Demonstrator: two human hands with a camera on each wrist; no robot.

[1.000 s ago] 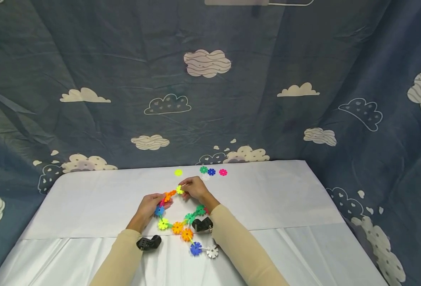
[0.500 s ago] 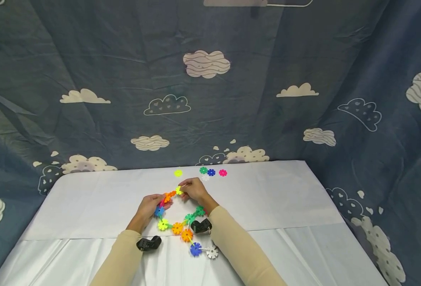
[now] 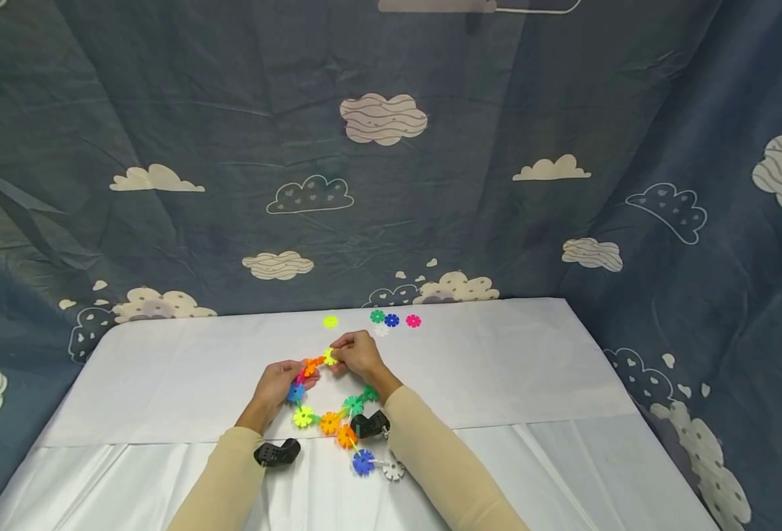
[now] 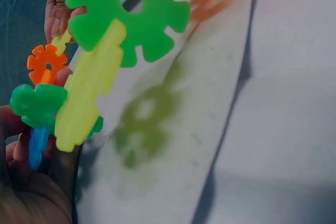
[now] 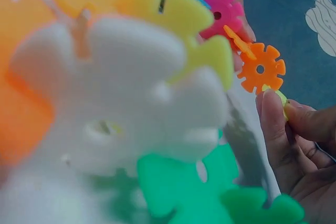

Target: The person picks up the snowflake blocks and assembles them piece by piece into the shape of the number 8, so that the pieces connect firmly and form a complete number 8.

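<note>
A chain of colourful interlocking snowflake discs curves between both hands; a green disc and a white disc loom close in the wrist views. My left hand grips the chain at its left side, around the pink disc and blue disc. At the chain's far end, my right hand pinches a yellow disc between thumb and fingers. That disc meets the edge of an orange disc. The lower chain runs through orange discs to a blue one and a white one near the right sleeve.
Loose discs lie at the table's back edge: yellow, green, blue, pink and a faint white one. White cloth covers the table. Behind it hangs a dark cloud-print curtain.
My right hand has shifted slightly left and down with the yellow disc, toward the orange disc. The right forearm moved a little left; my left hand has stayed about where it was.
</note>
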